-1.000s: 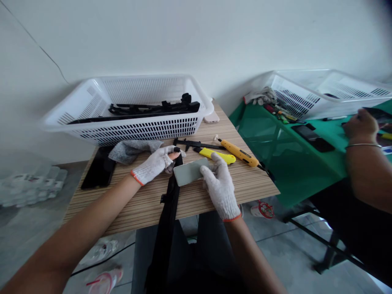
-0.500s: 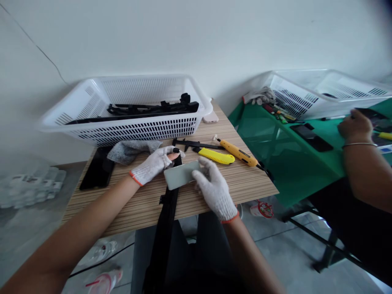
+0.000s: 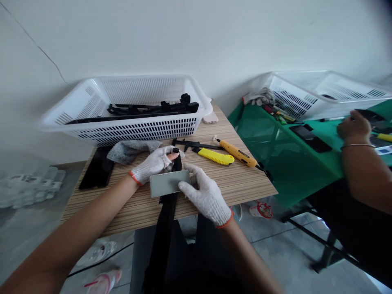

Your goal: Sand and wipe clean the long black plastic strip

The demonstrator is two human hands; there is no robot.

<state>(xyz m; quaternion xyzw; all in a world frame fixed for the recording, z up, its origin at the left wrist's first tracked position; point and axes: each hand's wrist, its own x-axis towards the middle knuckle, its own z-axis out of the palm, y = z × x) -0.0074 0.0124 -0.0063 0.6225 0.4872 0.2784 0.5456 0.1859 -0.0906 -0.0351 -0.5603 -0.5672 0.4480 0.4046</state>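
Observation:
My left hand [image 3: 156, 163], in a white knit glove with an orange cuff, is closed on the far end of a long black plastic part [image 3: 165, 228]. That part runs over the table's near edge toward my lap. In my right hand [image 3: 206, 194], gloved alike, a flat pale grey-green rectangular plate [image 3: 168, 183] is pinched between thumb and fingers. The plate lies across the black part and hides a stretch of it; whether they touch I cannot tell. Beyond my hands lie a black caliper [image 3: 199, 145], a yellow utility knife [image 3: 216, 156] and an orange-yellow pen-shaped tool [image 3: 239, 153].
A white plastic basket [image 3: 134, 132] with several black parts stands at the back of the wooden table [image 3: 134, 212]. A grey cloth [image 3: 130, 151] and a black phone [image 3: 97, 168] lie at left. Rightward, a co-worker's hand [image 3: 355, 128] is over a green-covered table [image 3: 321, 163].
My right hand has moved left and slightly toward me, carrying the plate along the black part. My left hand has stayed nearly still.

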